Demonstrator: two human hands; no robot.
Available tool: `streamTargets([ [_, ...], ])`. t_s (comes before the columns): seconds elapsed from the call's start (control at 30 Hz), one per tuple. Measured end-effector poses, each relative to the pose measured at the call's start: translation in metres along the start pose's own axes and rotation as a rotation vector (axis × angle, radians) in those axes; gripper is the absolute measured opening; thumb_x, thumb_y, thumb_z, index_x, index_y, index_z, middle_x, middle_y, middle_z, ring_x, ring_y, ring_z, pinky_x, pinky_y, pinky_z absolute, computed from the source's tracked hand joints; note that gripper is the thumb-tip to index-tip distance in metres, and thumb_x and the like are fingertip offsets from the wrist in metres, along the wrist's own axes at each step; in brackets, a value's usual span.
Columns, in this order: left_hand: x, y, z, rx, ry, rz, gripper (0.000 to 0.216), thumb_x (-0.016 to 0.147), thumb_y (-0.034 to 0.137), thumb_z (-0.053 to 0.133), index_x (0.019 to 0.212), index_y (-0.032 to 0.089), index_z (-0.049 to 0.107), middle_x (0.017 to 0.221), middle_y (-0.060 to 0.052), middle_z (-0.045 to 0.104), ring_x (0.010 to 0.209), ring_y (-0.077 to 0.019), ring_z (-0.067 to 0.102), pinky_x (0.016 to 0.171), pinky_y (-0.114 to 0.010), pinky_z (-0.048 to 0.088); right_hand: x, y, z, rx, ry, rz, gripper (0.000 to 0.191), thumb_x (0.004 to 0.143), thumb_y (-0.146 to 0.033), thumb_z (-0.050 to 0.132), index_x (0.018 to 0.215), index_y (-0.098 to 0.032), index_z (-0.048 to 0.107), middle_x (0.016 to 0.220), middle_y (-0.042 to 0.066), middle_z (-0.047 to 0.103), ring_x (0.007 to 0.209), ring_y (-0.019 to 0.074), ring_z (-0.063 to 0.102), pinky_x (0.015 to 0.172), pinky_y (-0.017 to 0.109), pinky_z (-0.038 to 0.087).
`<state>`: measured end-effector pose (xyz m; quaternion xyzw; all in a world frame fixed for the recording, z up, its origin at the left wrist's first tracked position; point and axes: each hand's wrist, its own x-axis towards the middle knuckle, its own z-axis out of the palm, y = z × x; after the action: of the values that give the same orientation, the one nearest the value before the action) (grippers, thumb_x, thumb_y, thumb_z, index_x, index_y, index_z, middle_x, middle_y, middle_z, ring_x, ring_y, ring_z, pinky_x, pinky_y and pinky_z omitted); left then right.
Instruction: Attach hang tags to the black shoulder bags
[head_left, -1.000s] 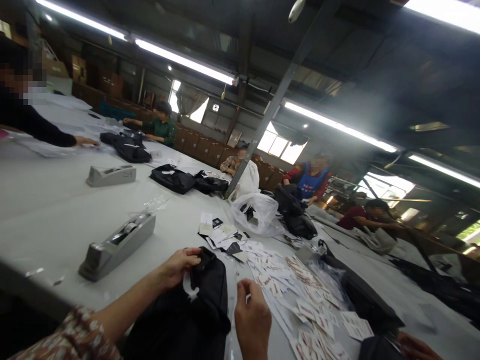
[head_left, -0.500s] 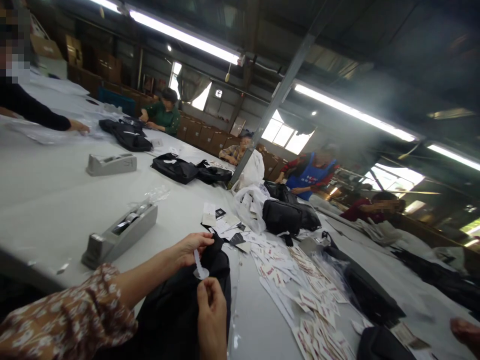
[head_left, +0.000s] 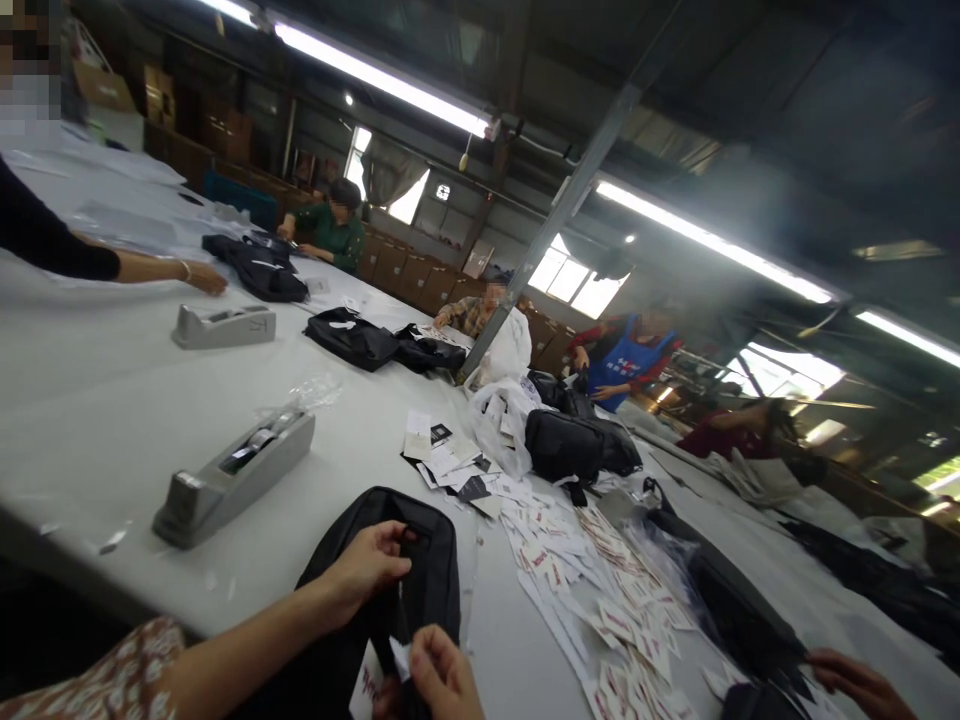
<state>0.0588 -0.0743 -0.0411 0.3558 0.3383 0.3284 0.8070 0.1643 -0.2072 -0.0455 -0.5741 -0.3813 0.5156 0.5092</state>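
Note:
A black bag [head_left: 442,545] lies upright-end away from me at the near edge of the table. Over its upper part, my left hand [head_left: 364,575] has its fingertips pinched on the black fabric, and a thin dark cord or strap runs down from them. Lower down, my right hand [head_left: 444,672] is closed, thumb against fingers; what it pinches is hidden. Beside it, a white tag with red print [head_left: 365,682] hangs against the bag, next to a small white piece partly covered by the fingers.
Two grey tape dispensers [head_left: 240,470] stand left on the white table [head_left: 90,400]. Paper cards [head_left: 450,460] and many red-printed tags [head_left: 637,620] spread to the right. Further black bags [head_left: 562,440] lie beyond. A co-worker's hand [head_left: 855,680] shows at lower right; other people work around the table.
My hands have moved lower and nearer me, uncovering the bag's top. The white strip between them is no longer plainly visible, and the red-printed tag has come into view. A co-worker's arm at left reaches farther right.

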Motion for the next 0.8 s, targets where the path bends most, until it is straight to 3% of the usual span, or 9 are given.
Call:
streamTargets([
  [0.07,0.001,-0.008,-0.001,0.04,-0.011,0.128,0.039,0.056,0.008,0.063,0.094,0.014,0.058,0.058,0.007,0.055,0.051,-0.0073,0.05,0.05,-0.019,0.034,0.001,0.002,-0.01,-0.157,0.1,-0.12,0.045,0.069,-0.065,0.056,0.066,-0.021,0.046,0.054,-0.003,0.054,0.051,0.0137,0.055,0.049,0.022,0.04],
  [0.17,0.004,-0.01,-0.003,0.078,-0.018,0.238,0.042,0.058,0.008,0.06,0.099,0.014,0.057,0.073,0.001,0.064,0.069,-0.0129,0.059,0.063,-0.022,0.042,0.003,-0.017,-0.025,-0.291,0.276,-0.285,0.045,0.071,-0.064,0.055,0.067,-0.02,0.05,0.079,0.005,0.064,0.077,0.0177,0.061,0.069,0.026,0.046],
  [0.2,0.005,-0.009,-0.004,0.092,-0.04,0.238,0.044,0.059,0.009,0.059,0.103,0.014,0.057,0.078,-0.001,0.066,0.073,-0.0146,0.061,0.065,-0.023,0.044,0.004,-0.026,-0.029,-0.265,0.311,-0.294,0.044,0.073,-0.065,0.053,0.07,-0.02,0.051,0.079,0.005,0.064,0.076,0.018,0.061,0.069,0.027,0.047],
  [0.27,0.005,-0.008,-0.007,0.121,-0.094,0.215,0.049,0.061,0.01,0.059,0.11,0.014,0.054,0.085,-0.004,0.068,0.078,-0.0175,0.063,0.068,-0.026,0.045,0.003,-0.047,-0.035,-0.219,0.323,-0.259,0.043,0.076,-0.064,0.048,0.076,-0.021,0.051,0.062,0.001,0.058,0.056,0.0152,0.057,0.056,0.026,0.046],
  [0.37,0.004,-0.005,-0.01,0.148,-0.112,0.185,0.059,0.061,0.011,0.061,0.118,0.013,0.05,0.091,-0.007,0.068,0.084,-0.0196,0.063,0.072,-0.028,0.046,0.006,-0.07,-0.036,-0.468,0.348,-0.273,0.037,0.08,-0.056,0.05,0.077,-0.02,0.054,0.052,-0.004,0.049,0.041,0.0112,0.044,0.043,0.022,0.035],
  [0.5,0.005,-0.003,-0.014,0.128,-0.121,0.104,0.078,0.059,0.012,0.062,0.132,0.012,0.035,0.083,-0.004,0.067,0.072,-0.0169,0.062,0.064,-0.025,0.044,0.021,-0.077,-0.022,-1.081,0.431,-0.424,0.022,0.086,-0.032,0.046,0.073,-0.021,0.059,0.058,0.0,0.058,0.054,0.0145,0.054,0.052,0.024,0.033],
  [0.6,0.009,-0.005,-0.015,0.104,-0.13,0.089,0.083,0.059,0.013,0.063,0.135,0.011,0.031,0.071,0.001,0.062,0.064,-0.0135,0.058,0.057,-0.022,0.039,0.036,-0.077,-0.012,-1.401,0.393,-0.423,0.023,0.087,-0.017,0.04,0.076,-0.021,0.059,0.069,0.002,0.064,0.063,0.017,0.061,0.055,0.027,0.031],
  [0.8,0.018,-0.005,-0.019,0.193,-0.118,0.106,0.082,0.059,0.011,0.06,0.135,0.011,0.031,0.058,0.008,0.053,0.049,-0.0079,0.048,0.047,-0.019,0.031,0.054,-0.084,0.003,-1.62,0.333,-0.352,0.024,0.086,-0.009,0.039,0.079,-0.021,0.059,0.075,0.004,0.065,0.069,0.0199,0.063,0.056,0.028,0.028],
])
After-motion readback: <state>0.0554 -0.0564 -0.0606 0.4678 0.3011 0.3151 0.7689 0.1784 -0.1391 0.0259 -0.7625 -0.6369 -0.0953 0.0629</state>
